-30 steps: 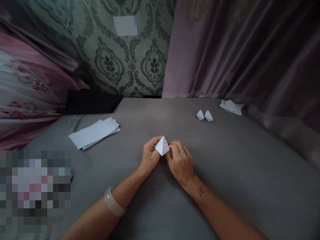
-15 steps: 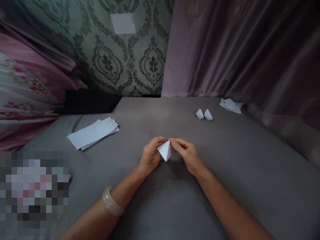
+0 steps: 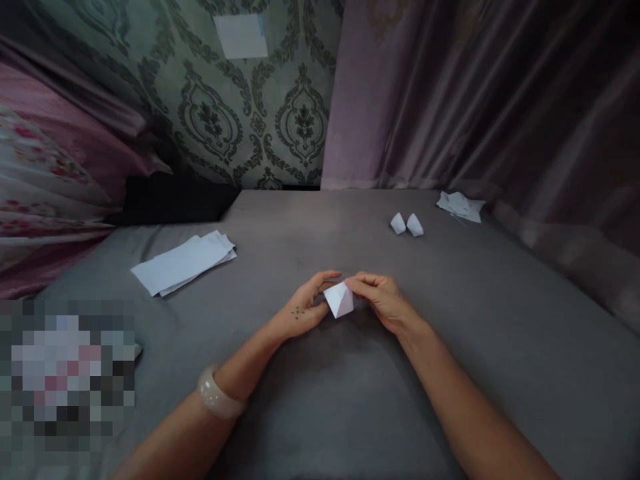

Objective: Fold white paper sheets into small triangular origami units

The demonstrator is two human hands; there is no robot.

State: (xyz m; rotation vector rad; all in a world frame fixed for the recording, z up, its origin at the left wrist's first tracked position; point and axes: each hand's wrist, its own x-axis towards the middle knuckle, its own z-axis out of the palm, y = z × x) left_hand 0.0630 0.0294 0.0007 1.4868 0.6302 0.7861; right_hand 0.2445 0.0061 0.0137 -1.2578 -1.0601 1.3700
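Through the head camera I have the right hand (image 3: 377, 297) pinching a folded white paper piece (image 3: 339, 300) between thumb and fingertips by its upper right corner. The left hand (image 3: 305, 307) curves loosely on the other side, thumb and forefinger parted; the paper's left corner sits right at that gap, and I can't tell from here whether any fingertip behind it touches. So the piece is between my two hands, above the grey cloth (image 3: 320, 400).

The white sheet (image 3: 241, 37) on the patterned wall (image 3: 257, 127) has a blue patch at its upper right corner, but I can't make out whether it bears writing. The lower left of my view is blurred into blocks, unreadable.

The folded piece points one sharp corner down toward me, with a crease rising from it, leaning slightly right, to the pinched corner. It looks about as wide as tall, so I can't call a long axis.

Farther out, two small folded pieces (image 3: 415, 225) sit side by side, a heap of white paper (image 3: 460, 207) near them to the right. Stacked paper strips (image 3: 185, 263) lie slantwise off to the left, in front of a black cloth (image 3: 175, 199).
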